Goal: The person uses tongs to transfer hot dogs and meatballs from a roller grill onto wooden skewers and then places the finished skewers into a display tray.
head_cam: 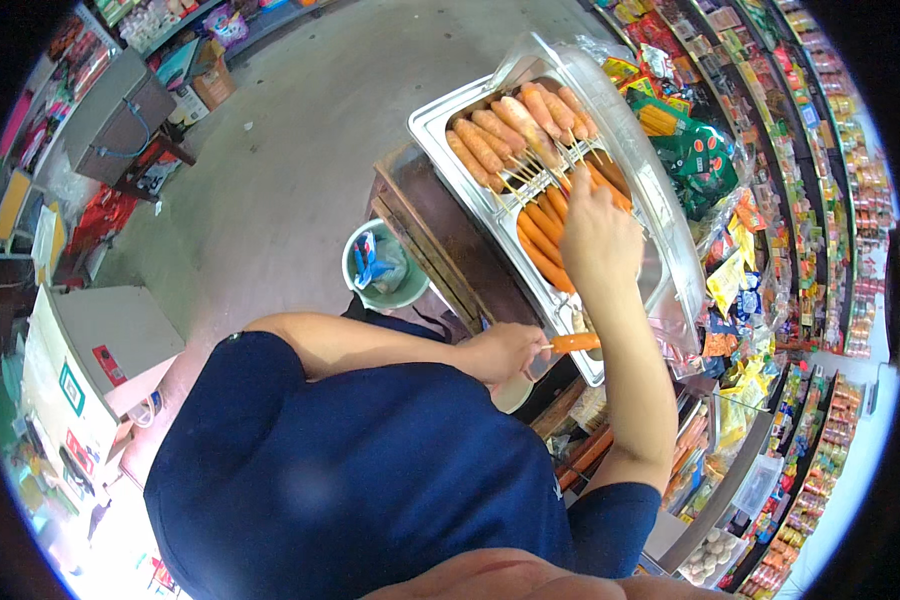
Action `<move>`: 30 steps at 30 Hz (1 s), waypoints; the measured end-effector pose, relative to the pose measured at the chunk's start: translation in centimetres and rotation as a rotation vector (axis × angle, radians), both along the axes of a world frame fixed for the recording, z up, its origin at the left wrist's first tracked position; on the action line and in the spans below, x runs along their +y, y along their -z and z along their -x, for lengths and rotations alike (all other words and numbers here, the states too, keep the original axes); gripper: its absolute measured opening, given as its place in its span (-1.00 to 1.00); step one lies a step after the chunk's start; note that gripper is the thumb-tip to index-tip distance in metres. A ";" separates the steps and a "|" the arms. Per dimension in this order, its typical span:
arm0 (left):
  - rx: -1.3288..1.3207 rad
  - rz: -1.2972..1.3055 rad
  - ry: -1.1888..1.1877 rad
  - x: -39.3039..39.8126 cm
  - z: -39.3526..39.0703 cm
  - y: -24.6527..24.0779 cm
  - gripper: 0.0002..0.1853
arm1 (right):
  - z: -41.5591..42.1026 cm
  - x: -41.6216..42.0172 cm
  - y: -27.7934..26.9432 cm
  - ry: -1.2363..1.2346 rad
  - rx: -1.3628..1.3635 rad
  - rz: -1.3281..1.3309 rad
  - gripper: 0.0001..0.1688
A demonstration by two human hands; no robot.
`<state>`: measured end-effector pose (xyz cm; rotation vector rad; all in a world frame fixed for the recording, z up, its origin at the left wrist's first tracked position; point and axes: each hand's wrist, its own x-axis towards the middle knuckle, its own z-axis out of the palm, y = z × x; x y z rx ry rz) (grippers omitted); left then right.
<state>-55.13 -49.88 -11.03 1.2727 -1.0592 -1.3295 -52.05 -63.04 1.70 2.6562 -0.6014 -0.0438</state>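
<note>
My left hand [504, 349] grips the wooden stick of a skewered orange sausage [576, 343], beside the near end of a steel food tray [429, 133]. Over the tray, my right hand [604, 232] holds a thin metal utensil [553, 177], seemingly tongs, mostly hidden by the fingers. Its tip is against or close to a paler, blurred skewered sausage [526, 124]. Several browned sausages on sticks [474, 146] lie in the far compartment. Smooth orange sausages [544, 234] fill the middle one, partly under my right hand. A clear plastic lid [630, 142] stands raised along the tray's right side.
A brown wooden table [469, 225] supports the tray. Left of it, a pale green bucket [390, 296] holds packaging. Snack packets [727, 277] crowd the right side before packed shelves [795, 172]. A white cabinet [116, 330] and a grey box [112, 116] stand leftward.
</note>
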 end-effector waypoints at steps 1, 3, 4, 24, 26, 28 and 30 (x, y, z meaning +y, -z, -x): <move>0.051 -0.018 0.018 0.2 -0.2 -0.2 -0.80 | -1.9 -1.2 1.1 -0.016 0.024 0.021 -0.66; 0.164 -0.052 0.073 0.4 -0.4 -0.4 -0.80 | -4.5 -2.5 2.6 0.010 0.076 0.028 -0.69; 0.173 -0.020 0.115 0.5 -0.8 -0.7 -0.78 | -5.4 -3.2 3.5 0.017 0.092 0.023 -0.61; 0.333 -0.140 0.456 -6.1 10.8 -0.3 -0.83 | 33.2 4.5 -1.8 0.702 -1.038 -0.884 -0.34; 0.397 -0.173 0.546 -7.1 14.6 -0.6 -0.83 | 39.8 6.4 0.2 0.906 -1.242 -0.854 -0.36; 0.374 -0.205 0.615 -8.1 17.9 -0.9 -0.82 | 44.3 8.1 0.0 1.174 -1.330 -0.911 -0.34; 0.357 -0.261 0.607 -9.1 20.5 -1.2 -0.82 | 48.2 9.1 1.9 1.197 -1.422 -0.798 -0.33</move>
